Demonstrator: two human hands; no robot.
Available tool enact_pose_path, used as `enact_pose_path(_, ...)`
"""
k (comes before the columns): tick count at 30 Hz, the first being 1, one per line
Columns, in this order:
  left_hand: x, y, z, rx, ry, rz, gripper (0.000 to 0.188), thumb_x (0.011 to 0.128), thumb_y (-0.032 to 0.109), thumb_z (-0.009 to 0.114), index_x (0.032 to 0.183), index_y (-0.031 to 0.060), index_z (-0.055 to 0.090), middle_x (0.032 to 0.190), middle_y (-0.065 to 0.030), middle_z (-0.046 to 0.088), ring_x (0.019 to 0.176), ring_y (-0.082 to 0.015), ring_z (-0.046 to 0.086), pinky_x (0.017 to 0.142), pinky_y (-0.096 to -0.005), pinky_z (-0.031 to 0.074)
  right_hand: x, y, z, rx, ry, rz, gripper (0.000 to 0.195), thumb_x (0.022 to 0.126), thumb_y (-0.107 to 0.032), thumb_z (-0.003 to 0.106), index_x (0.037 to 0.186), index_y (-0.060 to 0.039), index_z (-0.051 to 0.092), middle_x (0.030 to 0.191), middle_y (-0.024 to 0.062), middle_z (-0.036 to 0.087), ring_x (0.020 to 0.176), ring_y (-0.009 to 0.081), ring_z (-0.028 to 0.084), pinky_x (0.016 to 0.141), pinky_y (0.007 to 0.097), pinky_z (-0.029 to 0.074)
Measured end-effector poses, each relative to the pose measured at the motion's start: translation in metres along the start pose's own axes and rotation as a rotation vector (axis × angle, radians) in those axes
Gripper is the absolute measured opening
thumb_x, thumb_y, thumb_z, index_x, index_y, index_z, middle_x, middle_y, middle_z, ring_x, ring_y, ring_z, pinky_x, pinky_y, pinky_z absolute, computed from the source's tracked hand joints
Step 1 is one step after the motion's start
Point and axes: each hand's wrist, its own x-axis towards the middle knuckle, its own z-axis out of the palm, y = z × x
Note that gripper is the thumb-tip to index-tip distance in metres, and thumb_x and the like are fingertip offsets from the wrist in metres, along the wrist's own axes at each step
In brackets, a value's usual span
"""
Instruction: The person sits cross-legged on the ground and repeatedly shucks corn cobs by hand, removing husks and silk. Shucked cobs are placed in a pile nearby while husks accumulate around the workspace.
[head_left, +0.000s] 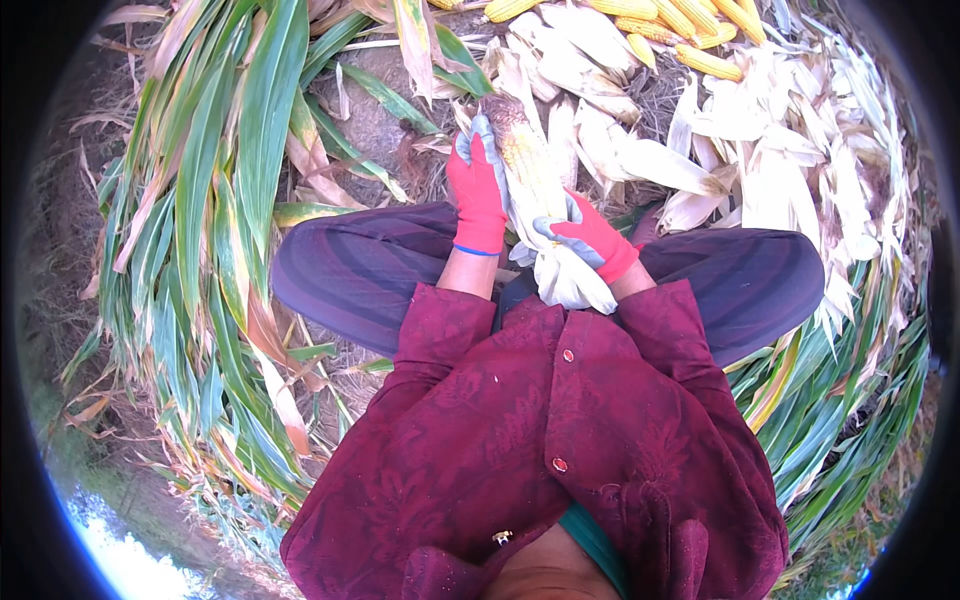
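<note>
Both my hands wear red gloves with grey palms and hold one ear of corn (525, 155) above my crossed legs. My left hand (481, 184) grips it near the silk-covered tip, with the thumb up along its side. Lower down, my right hand (589, 231) is closed around the husk near the base. Pale yellow kernels show between the opened husk leaves at the upper part. White husk leaves (568, 277) hang below my right hand towards my jacket. Whether the husk is still joined all round the base is hidden by the fingers.
Several husked yellow corn cobs (679, 19) lie at the top right. Dry pale husks (780, 142) are heaped at the right and in front of me. Long green corn stalks and leaves (202, 172) lie along the left, and more leaves (832, 405) at the lower right.
</note>
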Motion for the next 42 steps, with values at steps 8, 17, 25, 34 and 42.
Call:
enact_pose_path(8,0.003,0.037,-0.013,0.325,-0.146,0.172,0.026,0.091,0.020,0.060,0.105,-0.0022,0.064,0.093,-0.0056,0.067,0.085,-0.0118,0.058,0.079,-0.0265,0.045,-0.005,-0.014,-0.014,-0.470,-0.041,-0.057,0.074,0.072,-0.018,0.077,0.136,-0.0003,0.043,0.126,0.0093,0.056,0.111,0.0164,0.054,0.097,0.0312,0.041)
enact_pose_path(17,-0.018,0.054,-0.005,0.037,-0.640,-0.164,0.025,0.093,0.022,0.057,0.095,-0.0009,0.067,0.088,-0.0039,0.065,0.082,-0.0095,0.058,0.076,-0.0242,0.045,-0.014,-0.020,-0.053,-0.587,-0.134,0.040,0.082,0.066,-0.012,0.079,0.138,-0.0010,0.041,0.128,0.0111,0.057,0.117,0.0172,0.052,0.101,0.0330,0.039)
enact_pose_path(25,-0.026,0.027,0.006,-0.490,-0.457,-0.300,0.025,0.094,0.023,0.055,0.104,0.0008,0.061,0.098,-0.0083,0.064,0.092,-0.0184,0.062,0.084,-0.0326,0.050,0.000,-0.006,-0.026,-0.257,0.242,-0.174,0.065,0.078,-0.010,0.069,0.136,-0.0014,0.042,0.126,0.0073,0.056,0.118,0.0154,0.051,0.101,0.0307,0.040)
enact_pose_path(34,-0.020,0.015,0.006,-0.988,-0.458,-0.490,0.023,0.096,0.024,0.049,0.103,0.0034,0.058,0.098,-0.0079,0.062,0.093,-0.0232,0.061,0.085,-0.0381,0.050,0.012,0.039,-0.035,0.484,0.026,-0.319,0.053,0.083,-0.015,0.064,0.131,-0.0026,0.045,0.122,0.0081,0.057,0.113,0.0187,0.054,0.097,0.0328,0.042)
enact_pose_path(42,-0.026,0.011,0.006,-0.744,-0.427,-0.424,0.026,0.094,0.022,0.053,0.106,-0.0007,0.058,0.100,-0.0105,0.063,0.093,-0.0245,0.062,0.088,-0.0404,0.049,0.019,-0.003,-0.017,0.114,0.429,-0.289,0.042,0.090,-0.022,0.062,0.126,-0.0069,0.050,0.121,0.0079,0.057,0.116,0.0200,0.054,0.101,0.0365,0.041)
